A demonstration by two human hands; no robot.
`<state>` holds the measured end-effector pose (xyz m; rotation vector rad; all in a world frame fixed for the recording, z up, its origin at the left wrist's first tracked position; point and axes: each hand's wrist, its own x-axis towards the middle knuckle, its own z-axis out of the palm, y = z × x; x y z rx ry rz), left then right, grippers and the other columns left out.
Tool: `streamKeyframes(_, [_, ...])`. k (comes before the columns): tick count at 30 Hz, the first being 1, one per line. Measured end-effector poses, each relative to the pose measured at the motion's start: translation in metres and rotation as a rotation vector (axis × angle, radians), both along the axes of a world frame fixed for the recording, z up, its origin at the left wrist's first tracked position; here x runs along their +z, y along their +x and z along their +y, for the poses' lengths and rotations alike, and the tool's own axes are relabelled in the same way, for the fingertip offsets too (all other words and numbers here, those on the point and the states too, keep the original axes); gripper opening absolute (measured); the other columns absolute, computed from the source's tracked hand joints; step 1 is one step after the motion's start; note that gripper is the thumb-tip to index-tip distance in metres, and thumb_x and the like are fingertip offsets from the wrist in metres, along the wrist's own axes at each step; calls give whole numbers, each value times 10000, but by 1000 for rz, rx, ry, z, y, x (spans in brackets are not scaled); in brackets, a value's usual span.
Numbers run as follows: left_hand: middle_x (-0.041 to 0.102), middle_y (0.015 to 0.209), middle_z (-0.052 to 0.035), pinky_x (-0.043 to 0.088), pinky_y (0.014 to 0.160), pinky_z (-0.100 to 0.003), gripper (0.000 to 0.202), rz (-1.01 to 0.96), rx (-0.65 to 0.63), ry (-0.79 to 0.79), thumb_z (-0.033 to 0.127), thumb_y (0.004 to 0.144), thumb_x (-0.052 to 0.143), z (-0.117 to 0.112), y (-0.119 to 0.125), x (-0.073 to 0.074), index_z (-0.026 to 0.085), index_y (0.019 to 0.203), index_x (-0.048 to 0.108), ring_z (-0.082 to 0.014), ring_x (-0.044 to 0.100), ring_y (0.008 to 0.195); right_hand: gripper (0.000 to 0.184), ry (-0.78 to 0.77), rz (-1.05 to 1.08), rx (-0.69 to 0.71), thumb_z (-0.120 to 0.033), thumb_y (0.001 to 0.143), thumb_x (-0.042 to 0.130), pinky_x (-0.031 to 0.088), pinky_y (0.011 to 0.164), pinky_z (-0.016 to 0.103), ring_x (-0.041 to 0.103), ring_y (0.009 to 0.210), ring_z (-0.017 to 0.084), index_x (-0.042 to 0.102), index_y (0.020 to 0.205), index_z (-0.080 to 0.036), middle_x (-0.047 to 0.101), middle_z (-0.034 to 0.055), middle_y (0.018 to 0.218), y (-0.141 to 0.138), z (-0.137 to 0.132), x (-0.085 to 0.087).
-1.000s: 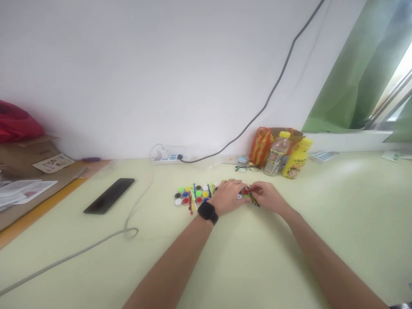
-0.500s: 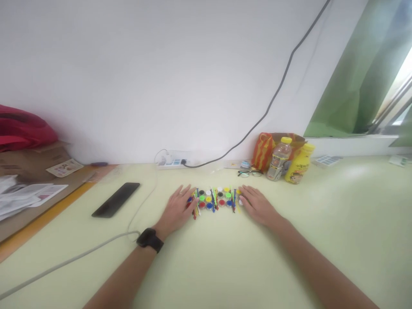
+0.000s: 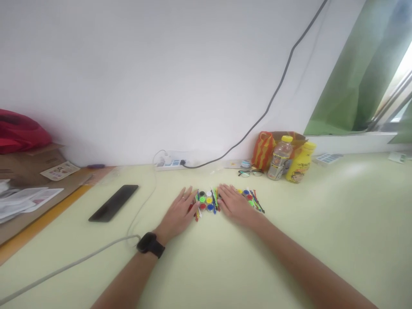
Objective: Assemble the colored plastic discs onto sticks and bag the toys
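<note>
A small set of paint pots (image 3: 206, 201) with coloured caps lies on the pale green table (image 3: 225, 266), mixed with thin coloured brushes (image 3: 257, 201). My left hand (image 3: 180, 212), a black watch (image 3: 149, 244) on its wrist, lies flat with fingers stretched out against the left end of the pots. My right hand (image 3: 233, 205) lies flat with fingers spread over the middle of the row, covering some pots. More pots and brushes show to its right. Neither hand holds anything.
A black phone (image 3: 113, 202) lies to the left, a grey cable (image 3: 80, 262) beside it. A power strip (image 3: 170, 162) sits at the wall. Glasses (image 3: 249, 173), an orange bag (image 3: 264, 151) and two bottles (image 3: 291, 163) stand behind. Papers and a cardboard box (image 3: 28, 165) are far left.
My right hand has slid left from the row's right end onto its middle, uncovering pots and brushes at the right. A second ago both hands were bunched together over that right end.
</note>
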<state>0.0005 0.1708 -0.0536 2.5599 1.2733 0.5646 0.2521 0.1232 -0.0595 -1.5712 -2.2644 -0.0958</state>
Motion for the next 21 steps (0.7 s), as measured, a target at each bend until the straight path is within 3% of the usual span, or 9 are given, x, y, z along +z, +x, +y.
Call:
streamKeyframes(7, [179, 1656, 8, 273, 1214, -464, 539, -38, -21, -8, 497, 1038, 356, 1, 0, -2, 321, 1547, 328, -275, 115, 1533, 544, -8, 38, 35, -330, 1031, 328, 203, 1244, 484, 363, 1457, 259, 398, 1513, -87, 427, 162, 1545, 0, -13, 0])
streamKeyframes(10, [110, 1667, 8, 253, 1219, -480, 554, -44, -18, 1, 502, 1040, 346, 1, 0, -3, 324, 1562, 290, -287, 87, 1534, 524, -21, 119, 38, -342, 1025, 355, 174, 1249, 482, 364, 1456, 252, 441, 1489, -114, 436, 151, 1542, 1, -8, 5])
streamKeyframes(13, [109, 1668, -11, 231, 1225, -496, 574, -59, -9, -12, 516, 1036, 346, 2, -1, -4, 304, 1567, 282, -295, 79, 1534, 457, -36, 310, 3, -326, 965, 476, 159, 1245, 472, 361, 1451, 259, 573, 1377, -153, 485, 136, 1511, 7, 17, 10])
streamKeyframes(15, [110, 1668, -21, 219, 1228, -503, 583, -84, 10, -25, 525, 1034, 346, 2, -1, -4, 295, 1566, 285, -296, 74, 1534, 413, -78, 546, -76, -284, 846, 626, 187, 1235, 445, 391, 1424, 263, 665, 1247, -191, 553, 109, 1449, 12, 41, 13])
streamKeyframes(18, [103, 1670, -29, 208, 1231, -505, 575, -141, 42, -38, 528, 1034, 345, 3, -2, -5, 296, 1559, 301, -296, 66, 1534, 372, -94, 664, -158, -284, 796, 650, 309, 1173, 417, 494, 1323, 254, 700, 1154, -196, 614, 109, 1348, 20, 80, 16])
streamKeyframes(21, [134, 1666, -47, 214, 1227, -514, 566, -182, 60, -50, 529, 1031, 353, 4, -3, -5, 288, 1543, 337, -304, 72, 1534, 352, -108, 787, -252, -395, 826, 616, 387, 1102, 406, 533, 1268, 251, 716, 1124, -236, 615, 92, 1329, 27, 111, 17])
